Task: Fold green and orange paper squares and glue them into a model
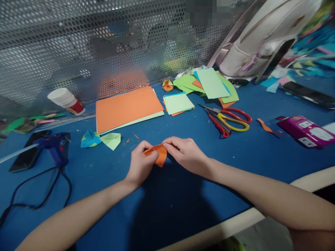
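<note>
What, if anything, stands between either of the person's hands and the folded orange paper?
Nothing visible does: the left hand and right hand both hold the folded orange paper directly. The tiny orange scraps lie beyond the left hand, not between.

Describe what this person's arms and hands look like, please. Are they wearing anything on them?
The left hand and right hand are bare: no gloves, and no rings that I can see. The left forearm and right forearm show no sleeve, watch or bracelet, and no cables or clear markings. Beyond the picture's edges, I cannot tell.
</note>
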Available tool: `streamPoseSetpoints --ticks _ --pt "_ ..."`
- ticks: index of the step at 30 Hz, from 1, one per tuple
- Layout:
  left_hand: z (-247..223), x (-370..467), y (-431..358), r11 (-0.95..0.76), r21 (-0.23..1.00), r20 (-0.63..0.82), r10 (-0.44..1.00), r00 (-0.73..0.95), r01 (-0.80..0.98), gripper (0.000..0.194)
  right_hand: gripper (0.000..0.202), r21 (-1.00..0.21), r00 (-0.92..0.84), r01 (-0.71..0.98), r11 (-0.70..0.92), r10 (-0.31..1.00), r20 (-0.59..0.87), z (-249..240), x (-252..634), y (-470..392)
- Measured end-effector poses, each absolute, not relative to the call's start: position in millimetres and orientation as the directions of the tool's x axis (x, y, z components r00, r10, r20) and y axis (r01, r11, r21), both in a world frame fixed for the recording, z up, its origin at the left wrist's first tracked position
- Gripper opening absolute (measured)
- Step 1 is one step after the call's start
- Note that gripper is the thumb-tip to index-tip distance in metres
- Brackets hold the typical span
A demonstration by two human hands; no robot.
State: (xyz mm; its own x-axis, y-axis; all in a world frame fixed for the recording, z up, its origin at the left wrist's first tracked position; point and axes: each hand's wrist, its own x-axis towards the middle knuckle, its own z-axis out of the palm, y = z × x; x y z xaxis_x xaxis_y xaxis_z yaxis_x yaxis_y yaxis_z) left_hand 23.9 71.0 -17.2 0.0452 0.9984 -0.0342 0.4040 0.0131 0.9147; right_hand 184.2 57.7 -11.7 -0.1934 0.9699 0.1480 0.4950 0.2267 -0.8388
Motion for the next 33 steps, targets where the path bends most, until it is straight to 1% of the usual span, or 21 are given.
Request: streamPoseSetpoints --ticks 3,5,9,14,16,19,21,25,33 --pt "-19.5 22.1 72.0 0.021 0.939 -0.030 0.999 0.021 0.342 0.010 0.020 -0.909 -0.173 0.394 0.134 0.983 0.070 -11.0 181.7 56.8" --pt "-19.7 21.7 72.1 0.035 0.946 -0.041 0.999 0.013 0.323 0.011 0.015 -0.903 -0.184 0.407 0.137 0.981 0.066 -11.4 180.6 56.7" --pt "-15.7 24.0 70.5 0.052 0.944 -0.075 0.995 0.059 0.326 0.009 0.020 -0.821 -0.185 0.520 0.237 0.969 0.163 -12.8 181.1 58.6" --pt "-7.8 26.6 68.1 0.058 0.942 -0.111 0.984 0.142 0.330 0.012 0.020 -0.721 -0.246 0.600 0.346 0.938 0.246 -12.2 184.7 61.0" --pt "-6.4 25.4 68.1 0.020 0.942 -0.089 0.977 0.194 0.336 0.013 0.020 -0.689 -0.274 0.619 0.378 0.925 0.262 -11.4 186.4 61.8" --pt "-5.5 22.8 68.6 -0.101 0.922 -0.007 0.961 0.276 0.375 0.020 0.020 -0.673 -0.298 0.623 0.398 0.917 0.266 -9.8 188.6 63.0" --pt "-5.0 22.0 68.8 -0.157 0.898 0.030 0.954 0.298 0.411 0.022 0.020 -0.694 -0.301 0.602 0.394 0.918 0.259 -8.8 189.5 63.4" --pt "-3.9 22.8 68.5 -0.210 0.870 0.067 0.947 0.315 0.446 0.025 0.022 -0.773 -0.271 0.534 0.343 0.935 0.228 -6.9 190.1 63.2" --pt "-5.4 23.9 67.5 -0.203 0.861 0.058 0.950 0.307 0.466 0.022 0.019 -0.886 -0.188 0.433 0.168 0.978 0.093 -5.7 190.9 63.6"
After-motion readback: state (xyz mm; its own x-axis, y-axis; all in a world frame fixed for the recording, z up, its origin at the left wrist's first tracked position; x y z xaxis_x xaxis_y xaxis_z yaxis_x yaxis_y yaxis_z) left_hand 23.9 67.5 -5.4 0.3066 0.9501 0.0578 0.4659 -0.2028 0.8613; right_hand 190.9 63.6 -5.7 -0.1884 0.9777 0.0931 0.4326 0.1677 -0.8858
